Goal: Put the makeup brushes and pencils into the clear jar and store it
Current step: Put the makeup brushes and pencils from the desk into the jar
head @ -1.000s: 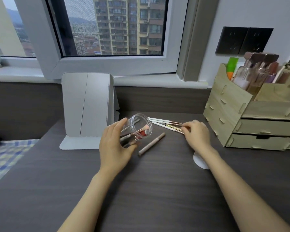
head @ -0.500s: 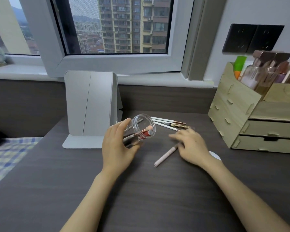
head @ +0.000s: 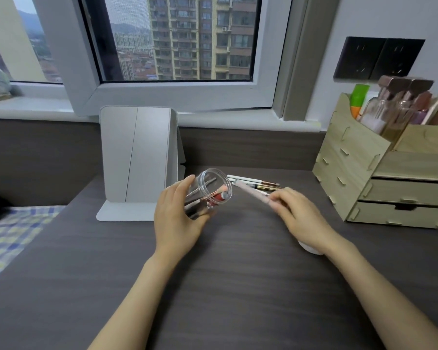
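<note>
My left hand [head: 177,218] grips the clear jar [head: 214,188], tilted with its mouth facing right. Several brushes and a red-tipped item lie inside it. My right hand [head: 297,218] pinches a pale pink pencil [head: 250,192] by its near end, lifted off the desk, its far tip just right of the jar's rim. Behind it a few white and gold brushes and pencils [head: 257,183] lie side by side on the dark desk [head: 225,286].
A folded grey standing mirror [head: 137,160] stands behind the jar to the left. A wooden drawer organiser [head: 379,183] with bottles fills the right. A white round lid [head: 310,248] lies partly hidden under my right wrist. A checked cloth [head: 13,236] lies off the desk's left edge.
My right hand left the brush pile, took the pink pencil off the desk and raised it up toward the jar's mouth. The left hand kept the jar tilted in place.
</note>
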Tool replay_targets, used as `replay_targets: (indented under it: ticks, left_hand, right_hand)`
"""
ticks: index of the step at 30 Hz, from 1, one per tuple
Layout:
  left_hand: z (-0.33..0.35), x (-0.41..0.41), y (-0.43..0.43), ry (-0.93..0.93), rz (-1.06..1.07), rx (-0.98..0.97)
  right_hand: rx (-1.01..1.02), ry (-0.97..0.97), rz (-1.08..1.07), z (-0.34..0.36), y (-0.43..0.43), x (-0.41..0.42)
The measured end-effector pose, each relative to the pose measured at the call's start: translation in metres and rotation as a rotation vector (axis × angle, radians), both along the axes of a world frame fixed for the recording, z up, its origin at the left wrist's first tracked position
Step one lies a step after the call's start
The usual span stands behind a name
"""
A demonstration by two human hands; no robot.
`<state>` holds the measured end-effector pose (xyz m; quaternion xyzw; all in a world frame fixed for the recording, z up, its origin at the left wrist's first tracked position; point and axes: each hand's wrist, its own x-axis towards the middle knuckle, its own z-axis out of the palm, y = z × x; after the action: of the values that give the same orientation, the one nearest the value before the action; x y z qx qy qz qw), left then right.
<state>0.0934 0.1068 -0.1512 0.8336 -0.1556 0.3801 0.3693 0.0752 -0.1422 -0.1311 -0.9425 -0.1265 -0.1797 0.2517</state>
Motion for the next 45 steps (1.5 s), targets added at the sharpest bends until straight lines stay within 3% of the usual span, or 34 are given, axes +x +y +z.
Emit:
replay_targets:
  ticks: [3,7,9,12,16,19,22,25,29,32,36,38,42,45]
  left_hand:
    - [-0.001,0.001,-0.001,-0.02,-0.019,0.02]
    - [-0.003,0.001,-0.002,-0.095,-0.059,0.099]
    - [-0.003,-0.001,-0.003,-0.11,-0.09,0.124]
    - [-0.003,-0.004,-0.004,-0.085,-0.118,0.112]
    - [-0.004,-0.004,-0.003,-0.037,-0.09,0.045]
    - [-0.003,-0.005,-0.004,0.011,-0.062,-0.016]
    - [-0.001,-0.004,-0.002,0.058,-0.026,-0.1]
    - [0.0,-0.002,0.0,0.095,-0.013,-0.181]
    - [0.001,0.001,0.001,0.121,0.023,-0.261]
    - [0.0,0.002,0.003,0.122,0.041,-0.291]
    - [0.0,0.003,0.005,0.114,0.064,-0.292]
    - [0.0,0.003,0.005,0.116,0.066,-0.289]
    - [0.001,0.003,0.004,0.117,0.057,-0.27]
    - [0.001,0.001,0.002,0.091,0.053,-0.229]
  right_hand:
    - [0.029,-0.134,0.027,0.03,0.002,-0.016]
    - [-0.215,-0.273,0.075,0.06,0.03,-0.025]
    - [-0.241,-0.269,0.164,0.062,0.052,-0.024]
    - [-0.099,-0.217,0.188,0.06,0.082,-0.023]
    - [0.065,-0.23,-0.012,0.055,0.095,-0.023]
    - [0.361,-0.192,-0.021,0.054,0.089,-0.022]
    - [0.476,-0.248,-0.237,0.039,0.058,-0.002]
    - [0.208,-0.092,-0.47,0.008,0.013,0.032]
    - [-0.249,0.155,-0.544,-0.025,-0.016,0.057]
    - [-0.423,0.135,-0.546,-0.036,-0.02,0.064]
    - [-0.463,0.049,-0.506,-0.04,-0.02,0.065]
    - [-0.299,0.0,-0.475,-0.036,-0.018,0.062]
    - [0.489,-0.137,-0.368,-0.003,-0.014,0.037]
    - [0.841,-0.279,-0.244,0.038,-0.008,0.004]
